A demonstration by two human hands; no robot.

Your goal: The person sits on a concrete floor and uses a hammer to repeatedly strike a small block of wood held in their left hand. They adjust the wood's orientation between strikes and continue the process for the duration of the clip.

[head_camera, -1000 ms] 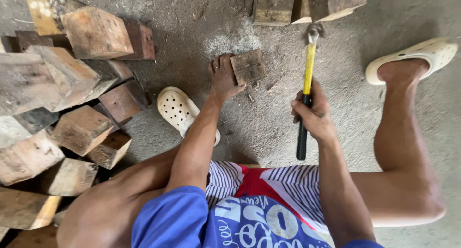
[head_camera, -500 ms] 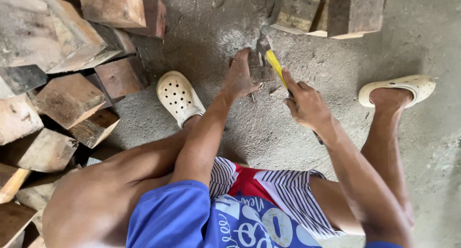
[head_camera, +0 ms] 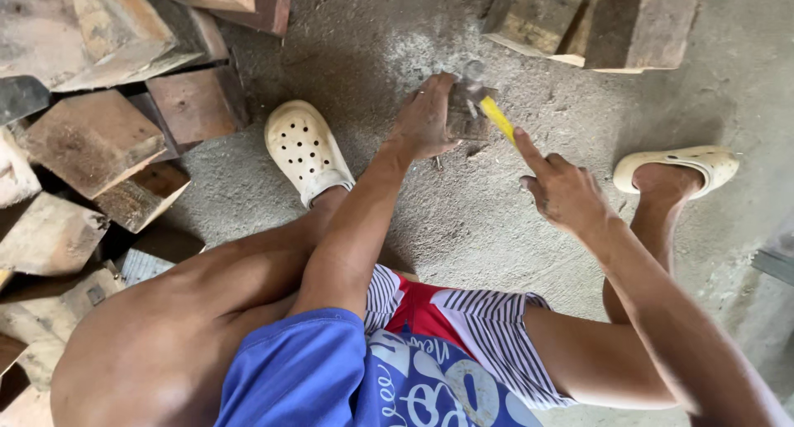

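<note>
My left hand [head_camera: 423, 117] presses down on a small wooden block [head_camera: 465, 119] lying on the dusty concrete floor. My right hand [head_camera: 562, 187] grips the yellow handle of a hammer [head_camera: 490, 106], forefinger stretched along it. The hammer's metal head rests on top of the block, right beside my left fingers. I squat over the spot, knees spread, a cream clog on each foot.
A heap of rough wooden blocks [head_camera: 91, 137] fills the left side. More blocks [head_camera: 595, 21] lie at the top right. My left clog [head_camera: 304, 150] stands near the heap and my right clog [head_camera: 678, 166] at the right. Sawdust covers the floor [head_camera: 463, 220].
The hammer came down from its raised position onto the block. My right hand moved left and toward the block. My left hand stayed on the block.
</note>
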